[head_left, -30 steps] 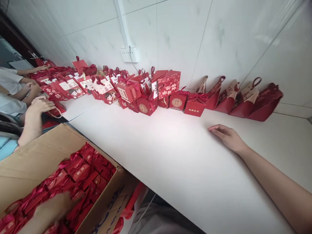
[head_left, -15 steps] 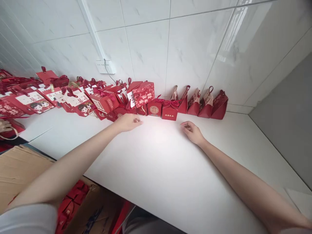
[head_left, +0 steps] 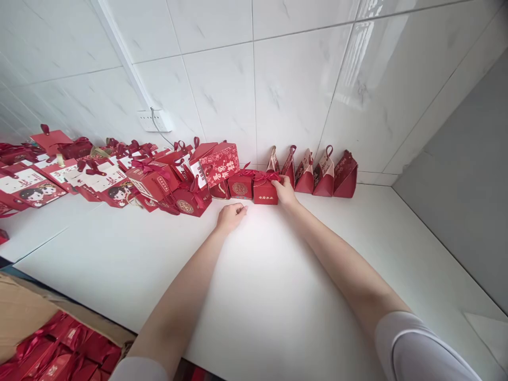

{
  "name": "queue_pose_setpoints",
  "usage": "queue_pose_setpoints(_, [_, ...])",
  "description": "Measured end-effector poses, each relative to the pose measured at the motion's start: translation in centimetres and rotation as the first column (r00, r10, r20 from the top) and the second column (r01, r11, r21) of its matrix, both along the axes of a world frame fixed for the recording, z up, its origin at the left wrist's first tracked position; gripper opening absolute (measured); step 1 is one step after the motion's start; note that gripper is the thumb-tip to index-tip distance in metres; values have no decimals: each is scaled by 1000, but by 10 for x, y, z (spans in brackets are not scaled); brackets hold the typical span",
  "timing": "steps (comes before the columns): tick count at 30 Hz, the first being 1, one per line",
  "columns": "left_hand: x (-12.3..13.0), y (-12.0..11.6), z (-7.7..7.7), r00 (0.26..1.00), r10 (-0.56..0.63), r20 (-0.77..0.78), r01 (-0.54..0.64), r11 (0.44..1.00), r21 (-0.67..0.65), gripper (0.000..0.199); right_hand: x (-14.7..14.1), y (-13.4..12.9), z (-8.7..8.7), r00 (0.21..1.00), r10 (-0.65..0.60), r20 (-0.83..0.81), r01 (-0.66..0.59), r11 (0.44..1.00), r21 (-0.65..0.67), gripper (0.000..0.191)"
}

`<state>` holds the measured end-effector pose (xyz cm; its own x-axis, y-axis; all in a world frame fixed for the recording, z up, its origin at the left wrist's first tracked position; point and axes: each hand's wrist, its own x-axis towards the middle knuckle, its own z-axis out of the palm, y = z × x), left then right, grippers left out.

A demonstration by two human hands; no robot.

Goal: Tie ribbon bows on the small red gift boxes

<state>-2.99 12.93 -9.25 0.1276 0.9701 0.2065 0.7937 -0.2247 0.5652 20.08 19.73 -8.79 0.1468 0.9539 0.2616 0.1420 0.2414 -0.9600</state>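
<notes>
Boxes (head_left: 190,203) already line the wall (head_left: 216,79), more lie in the carton (head_left: 24,312); right hand (head_left: 284,191) touches a ribboned box (head_left: 264,196), grip unclear, left hand (head_left: 231,217) curled closed

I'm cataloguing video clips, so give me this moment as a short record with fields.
Right hand: fingers at the right edge of a bow-topped red box; grip unclear
Left hand: curled, nothing visible in it, nearest a box with a gold round emblem
Right end of row: five pointed boxes
Surface: white table
Lower left: cardboard carton holding ribboned red boxes
</notes>
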Motion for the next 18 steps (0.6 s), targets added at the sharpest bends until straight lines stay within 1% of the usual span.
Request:
queue_pose_setpoints(3, [-4, 5, -3, 992, -17, 125, 20, 1000, -23, 36, 12, 0, 0, 996, 80, -50, -83, 994, -65, 36])
queue_pose_setpoints(5, [-4, 8, -4, 975, -2, 222, 9, 999, -32, 38, 21, -4, 2, 989, 131, -65, -137, 986, -100, 35])
queue_pose_setpoints(8, [-5, 11, -2, 934, 31, 355, -21, 999, -31, 39, 28, -11, 2, 983, 166, -72, -175, 976, -129, 34])
queue_pose_setpoints(11, [-4, 9, 0, 895, 37, 444, -21, 999, -41, 39, 26, -15, -1, 981, 173, -90, -182, 977, -108, 36])
queue_pose_setpoints(14, [-4, 5, 1, 865, 38, 500, -10, 998, -59, 42, 25, -15, -1, 979, 160, -129, -170, 983, -66, 37])
queue_pose_setpoints(15, [-4, 4, 1, 854, 44, 518, -13, 998, -64, 44, 27, -16, 0, 978, 153, -143, -161, 986, -50, 39])
queue_pose_setpoints(18, [-5, 4, 2, 816, 69, 575, -25, 996, -84, 55, 40, -19, 4, 977, 111, -183, -113, 994, 2, 54])
